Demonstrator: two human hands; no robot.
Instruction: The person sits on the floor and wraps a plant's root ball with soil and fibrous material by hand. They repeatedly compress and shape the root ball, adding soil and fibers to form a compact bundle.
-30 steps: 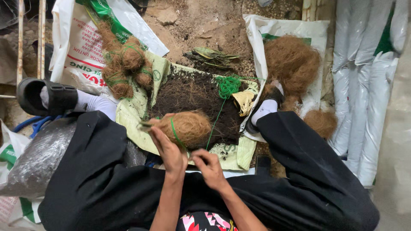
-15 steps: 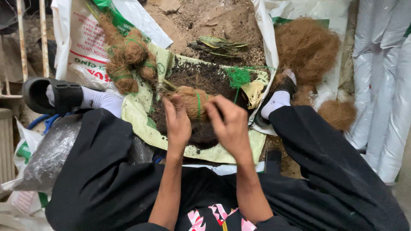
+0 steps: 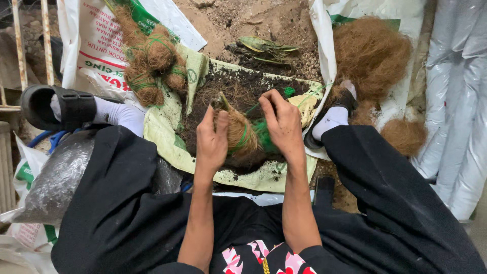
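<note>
My left hand (image 3: 212, 139) grips a brown coconut-fibre ball (image 3: 239, 133) wound with green string, held over a heap of dark soil (image 3: 238, 94) on a pale green sack (image 3: 253, 175). My right hand (image 3: 282, 124) presses on the ball's right side, its fingers closed around the green string (image 3: 264, 138). The string runs off toward a small green spool (image 3: 289, 92) lying on the soil. A stem tip pokes out of the ball's top near my left thumb.
Several tied fibre balls (image 3: 152, 63) lie on a white sack at upper left. A loose fibre pile (image 3: 370, 53) sits at upper right, with dry leaves (image 3: 264, 46) on bare earth between. White bags (image 3: 459, 101) line the right side. My feet (image 3: 101, 111) flank the soil.
Both hands have moved forward with the ball, from near my lap out over the soil. My right hand has come onto the ball and taken the string.
</note>
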